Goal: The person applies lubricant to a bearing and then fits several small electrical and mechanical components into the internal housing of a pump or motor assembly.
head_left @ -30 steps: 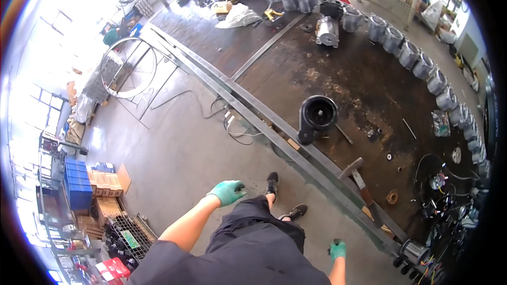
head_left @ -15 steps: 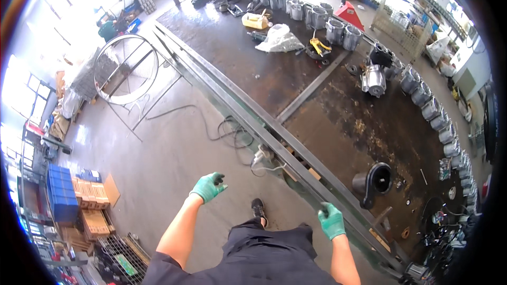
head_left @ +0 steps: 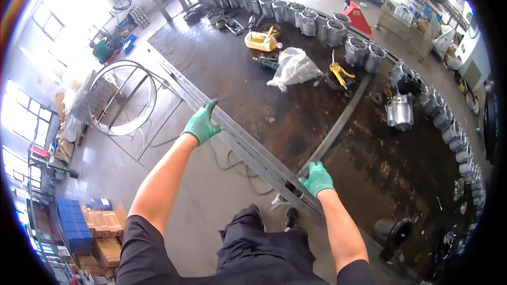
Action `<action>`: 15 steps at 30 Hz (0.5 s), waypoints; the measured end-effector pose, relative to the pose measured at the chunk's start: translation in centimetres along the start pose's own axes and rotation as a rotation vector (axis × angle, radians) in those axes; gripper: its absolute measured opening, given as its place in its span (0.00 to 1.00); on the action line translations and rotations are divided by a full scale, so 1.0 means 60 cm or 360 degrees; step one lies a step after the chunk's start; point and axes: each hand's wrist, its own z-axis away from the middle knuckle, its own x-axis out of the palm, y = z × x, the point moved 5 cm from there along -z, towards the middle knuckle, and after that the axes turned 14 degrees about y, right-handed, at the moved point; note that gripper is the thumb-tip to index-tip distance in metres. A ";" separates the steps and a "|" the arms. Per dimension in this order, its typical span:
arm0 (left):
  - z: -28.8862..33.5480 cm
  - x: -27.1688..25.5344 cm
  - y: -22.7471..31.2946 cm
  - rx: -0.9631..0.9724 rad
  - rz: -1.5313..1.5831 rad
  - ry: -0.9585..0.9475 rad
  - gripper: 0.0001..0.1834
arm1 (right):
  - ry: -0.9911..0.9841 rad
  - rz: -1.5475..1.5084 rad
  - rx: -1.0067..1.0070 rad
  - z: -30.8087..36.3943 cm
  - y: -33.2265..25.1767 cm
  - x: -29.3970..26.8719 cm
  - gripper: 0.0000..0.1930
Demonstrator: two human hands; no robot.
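Observation:
My left hand (head_left: pixel 202 123), in a green glove, is over the long steel rail (head_left: pixel 248 153) along the bench's near edge. Its fingers and thumb are spread, and nothing is in it. My right hand (head_left: pixel 318 178), gloved alike, is at the near end of a flat metal strip (head_left: pixel 340 121) that crosses the dark bench top (head_left: pixel 243 89). Its fingers are slightly apart with nothing visible in them; whether they touch the strip I cannot tell. Beyond the hands lie a clear plastic bag (head_left: pixel 297 66), a jug of yellow liquid (head_left: pixel 262 41) and a yellow-handled tool (head_left: pixel 339 73).
Several grey motor housings (head_left: pixel 334 32) line the far and right bench edges. A silver motor (head_left: pixel 400 112) stands inside that row. A large round fan (head_left: pixel 122 97) is on the floor at left. Cables (head_left: pixel 229 161) lie below the rail; cartons (head_left: pixel 105 221) and a blue box (head_left: pixel 78 227) are lower left.
I have come closer to the bench. Both arms have stretched forward, bringing my left hand over the rail and my right hand to the metal strip's near end.

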 end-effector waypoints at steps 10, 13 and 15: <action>-0.649 0.166 -0.082 0.0411 -0.0407 0.0057 0.69 | -0.0299 0.0140 0.0509 -0.067 0.013 0.008 0.39; -0.785 0.235 -0.095 0.0739 -0.0285 -0.0066 0.70 | -0.0392 0.0202 0.0631 -0.080 0.002 0.009 0.37; -0.845 0.296 -0.097 0.0773 -0.0246 -0.0186 0.72 | -0.0442 0.0247 0.0693 -0.087 -0.006 0.013 0.36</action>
